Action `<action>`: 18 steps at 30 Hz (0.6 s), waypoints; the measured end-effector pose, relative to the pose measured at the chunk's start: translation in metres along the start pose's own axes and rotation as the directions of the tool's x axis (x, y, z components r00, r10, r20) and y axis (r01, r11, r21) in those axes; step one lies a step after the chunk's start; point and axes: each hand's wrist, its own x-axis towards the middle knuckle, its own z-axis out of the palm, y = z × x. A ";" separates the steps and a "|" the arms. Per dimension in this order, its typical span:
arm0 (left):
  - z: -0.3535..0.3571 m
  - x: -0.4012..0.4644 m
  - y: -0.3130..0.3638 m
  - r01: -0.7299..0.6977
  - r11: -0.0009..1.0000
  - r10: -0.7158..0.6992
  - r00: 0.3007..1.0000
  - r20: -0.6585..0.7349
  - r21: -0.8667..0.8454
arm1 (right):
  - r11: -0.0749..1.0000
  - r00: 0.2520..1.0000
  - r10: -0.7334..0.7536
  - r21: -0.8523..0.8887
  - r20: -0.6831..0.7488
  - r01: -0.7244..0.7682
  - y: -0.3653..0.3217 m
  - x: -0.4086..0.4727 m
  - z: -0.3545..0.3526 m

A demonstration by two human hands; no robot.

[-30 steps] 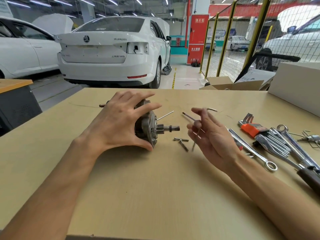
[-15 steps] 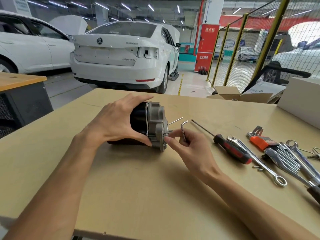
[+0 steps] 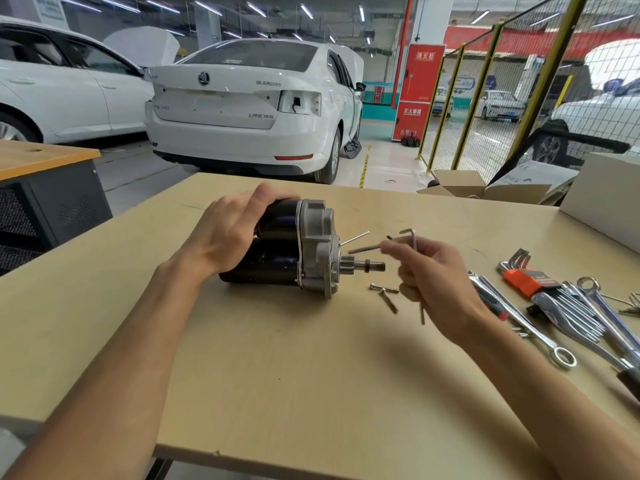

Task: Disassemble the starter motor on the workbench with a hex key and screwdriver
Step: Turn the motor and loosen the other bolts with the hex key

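I am resting my left hand (image 3: 228, 230) over the black body of the starter motor (image 3: 294, 247), fingers spread and curved across its top and far side, thumb lying along the near flank, so the hand is grasping it and pinning it to the workbench (image 3: 277, 375). The motor is lying on its side toward the far middle of the bench, its grey cast end housing facing right and its splined shaft (image 3: 363, 266) sticking out to the right, with one thin long bolt (image 3: 354, 238) angling up from the housing.

My right hand (image 3: 436, 282) is hovering just right of the shaft, apart from it, fingers curled around a hex key (image 3: 414, 244) whose long leg is running down through my fist and out below it. My fingertips are also pinching a second thin rod (image 3: 365, 248) that points left toward the housing (motion blur makes it hard to say whether it is another key or a bolt).

Two loose bolts (image 3: 386, 294) are lying crossed on the bench just below the shaft. Farther right, a red-handled screwdriver (image 3: 490, 301) is partly hidden by my wrist, beside a combination wrench (image 3: 533, 332) and an orange-holder hex key set (image 3: 526, 278).
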 end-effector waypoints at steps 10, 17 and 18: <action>0.004 0.001 -0.001 -0.006 1.000 0.006 0.999 -0.034 0.023 | 0.786 0.957 -0.229 -0.614 -0.176 0.075 0.009 0.008 -0.024; 0.007 0.001 -0.002 -0.019 0.998 0.024 0.997 -0.075 0.066 | 0.229 0.993 -0.117 -0.972 0.015 0.041 0.030 -0.011 0.002; 0.008 0.001 -0.002 -0.019 0.997 0.025 0.996 -0.083 0.069 | 0.202 0.991 -0.130 -0.979 0.003 0.030 0.031 -0.010 0.004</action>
